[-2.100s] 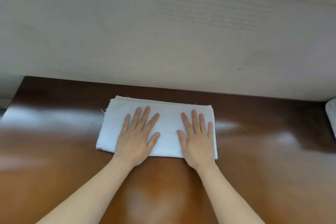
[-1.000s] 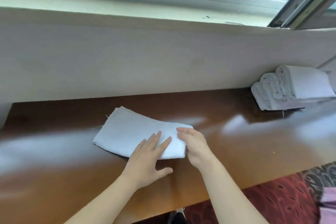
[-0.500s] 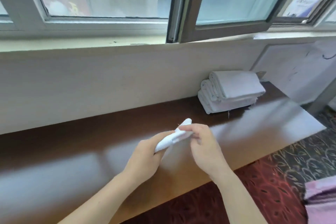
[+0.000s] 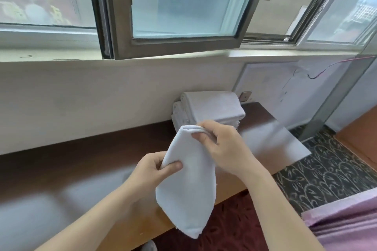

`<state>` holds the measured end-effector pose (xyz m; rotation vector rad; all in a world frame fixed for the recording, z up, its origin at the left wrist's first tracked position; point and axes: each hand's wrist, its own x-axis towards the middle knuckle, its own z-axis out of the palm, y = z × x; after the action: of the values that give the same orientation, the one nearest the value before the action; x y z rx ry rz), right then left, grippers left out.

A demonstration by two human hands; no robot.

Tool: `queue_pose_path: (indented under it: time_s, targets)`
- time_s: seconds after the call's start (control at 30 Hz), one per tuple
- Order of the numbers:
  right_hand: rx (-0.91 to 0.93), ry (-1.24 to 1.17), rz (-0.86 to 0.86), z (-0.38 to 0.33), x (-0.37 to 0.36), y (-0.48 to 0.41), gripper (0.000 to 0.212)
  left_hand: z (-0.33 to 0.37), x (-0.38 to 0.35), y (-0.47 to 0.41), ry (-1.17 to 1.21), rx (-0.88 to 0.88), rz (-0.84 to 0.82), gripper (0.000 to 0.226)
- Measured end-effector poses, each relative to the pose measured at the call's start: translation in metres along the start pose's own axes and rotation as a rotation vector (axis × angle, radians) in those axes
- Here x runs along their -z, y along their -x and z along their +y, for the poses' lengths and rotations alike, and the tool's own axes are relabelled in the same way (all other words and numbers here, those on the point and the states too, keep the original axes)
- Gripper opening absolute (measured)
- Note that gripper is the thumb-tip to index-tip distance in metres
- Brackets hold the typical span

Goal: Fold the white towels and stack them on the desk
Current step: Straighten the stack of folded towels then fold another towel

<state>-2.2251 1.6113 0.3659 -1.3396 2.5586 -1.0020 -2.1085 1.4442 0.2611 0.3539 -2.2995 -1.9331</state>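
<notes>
Folded white towel (image 4: pixel 187 185) held up off the tabletop (image 4: pixel 61 169), both hands on it

Big open window (image 4: pixel 179 2) is up past both hands. The glossy brown tabletop runs underneath them, and there's patterned carpet (image 4: pixel 326 169) off to the right of the right hand (image 4: pixel 222 146). The towel hangs in the air clear of the wood, with its narrow end drooping down below the left hand (image 4: pixel 151 171). Just beyond the right hand, up against the wall, a stack of folded towels (image 4: pixel 212 106) sits on the tabletop. The right hand pinches the towel's top folded edge between thumb and curled fingers. The left hand pinches the side edge a bit lower, thumb pressed on the front.
</notes>
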Motion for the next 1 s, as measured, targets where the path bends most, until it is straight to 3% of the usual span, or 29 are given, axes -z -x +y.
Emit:
queue_pose_path:
  time_s: [0.1, 0.23, 0.37, 0.5, 0.6, 0.7, 0.8, 0.87, 0.93, 1.0]
  targets:
    - [0.014, 0.001, 0.044, 0.026, 0.031, -0.034, 0.016, -0.025, -0.011, -0.038, 0.032, 0.066, -0.053, 0.016]
    - [-0.018, -0.014, 0.15, 0.063, 0.072, -0.072, 0.015, -0.06, -0.021, -0.091, -0.043, 0.194, -0.036, 0.034]
    - [-0.092, 0.023, 0.258, 0.117, 0.106, -0.099, 0.012, -0.069, -0.028, -0.135, -0.001, 0.27, 0.046, 0.003]
    - [-0.205, 0.015, 0.365, 0.185, 0.126, -0.114, 0.016, -0.046, -0.014, -0.171, 0.09, 0.245, 0.145, 0.007]
    - [-0.308, 0.0, 0.372, 0.249, 0.132, -0.129, 0.024, -0.024, -0.003, -0.203, 0.254, 0.214, 0.229, 0.041]
    - [-0.393, -0.072, 0.335, 0.308, 0.127, -0.157, 0.035, -0.005, -0.008, -0.25, 0.368, 0.24, 0.443, 0.028]
    - [-0.462, -0.143, 0.324, 0.362, 0.111, -0.195, 0.038, 0.003, -0.017, -0.303, 0.262, 0.256, 0.613, 0.023]
    - [-0.487, -0.165, 0.301, 0.4, 0.096, -0.229, 0.042, -0.003, -0.02, -0.34, 0.005, 0.284, 0.721, 0.034]
    - [-0.518, -0.14, 0.216, 0.434, 0.077, -0.256, 0.037, -0.012, -0.026, -0.367, -0.273, 0.341, 0.796, 0.03]
    - [-0.543, -0.111, 0.11, 0.456, 0.058, -0.272, 0.032, -0.014, -0.037, -0.38, -0.316, 0.377, 0.858, 0.029]
